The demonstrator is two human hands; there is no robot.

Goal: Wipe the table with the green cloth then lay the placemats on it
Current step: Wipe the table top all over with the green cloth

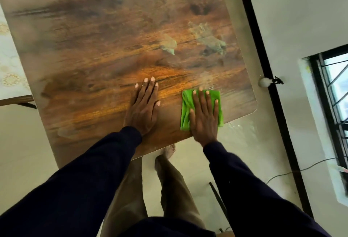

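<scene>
- Nearest, two dark sleeves (94, 170) reach over the table's near edge. The person stands at that edge, close to the near right corner.
- The right hand (204, 116) lies flat with fingers spread on the green cloth (185, 108), pressing it onto the table (94, 58) just inside the near right corner. Nothing is pinched.
- The left hand (144, 108) rests beside it, well apart from the cloth. It lies palm down on bare wood toward the middle of the near edge, fingers straight and close together, and seems to steady the person.
- The step in hand, by my reading, is the wipe. The cloth sits folded under the palm and covers only this corner.
- Farther on, the wood-grain top runs toward the far edge, blurred and glossy, with pale reflections. I cannot tell whether it is clean.
- The next move likely calls for steady downward pressure and long strokes toward the far edge and the left side, keeping the cloth from bunching.
- No placemats are plainly in view. A pale patterned surface (9, 67) lies beyond the left edge, but what it is remains unclear.
</scene>
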